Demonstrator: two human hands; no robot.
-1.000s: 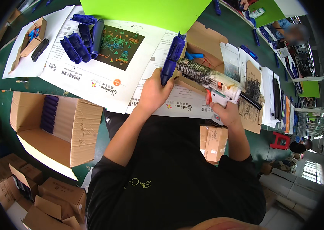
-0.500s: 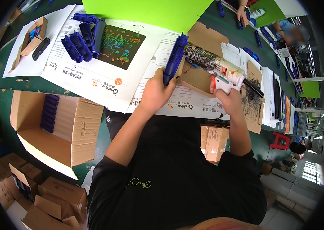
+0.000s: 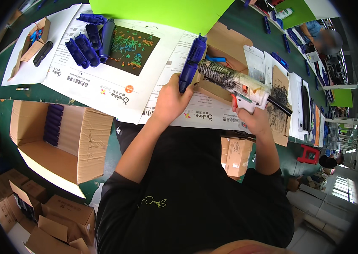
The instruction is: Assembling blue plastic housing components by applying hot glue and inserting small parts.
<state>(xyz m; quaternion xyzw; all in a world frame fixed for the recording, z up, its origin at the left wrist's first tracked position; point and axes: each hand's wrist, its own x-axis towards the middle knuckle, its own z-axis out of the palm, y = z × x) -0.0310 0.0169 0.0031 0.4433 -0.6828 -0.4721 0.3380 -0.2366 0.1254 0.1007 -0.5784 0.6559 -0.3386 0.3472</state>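
My left hand [image 3: 171, 98] is closed around the lower end of a long dark-blue plastic shell [image 3: 193, 59], which stands tilted with its hollow side showing. In my right hand [image 3: 251, 119] is a hot glue gun [image 3: 240, 81] with a white grip, a red trigger and a barrel smeared with black. A black stick [image 3: 279, 105] juts from its back end. The front of the gun comes close to the shell's right edge; whether it touches cannot be made out. Several similar blue shells [image 3: 88, 50] lie together on the sheet to the left.
Under the gun sits an open cardboard tray [image 3: 219, 36] with small blue and red parts. A blackened cardboard piece [image 3: 281, 114] lies to the right. A bright green board [image 3: 158, 12] covers the far side. Below the bench's left edge stands an open carton [image 3: 91, 146] with blue pieces.
The glue gun's front end has moved down along the blue shell and slightly left, uncovering blue parts in the tray. A co-worker's hand at the upper right has gone out of sight.
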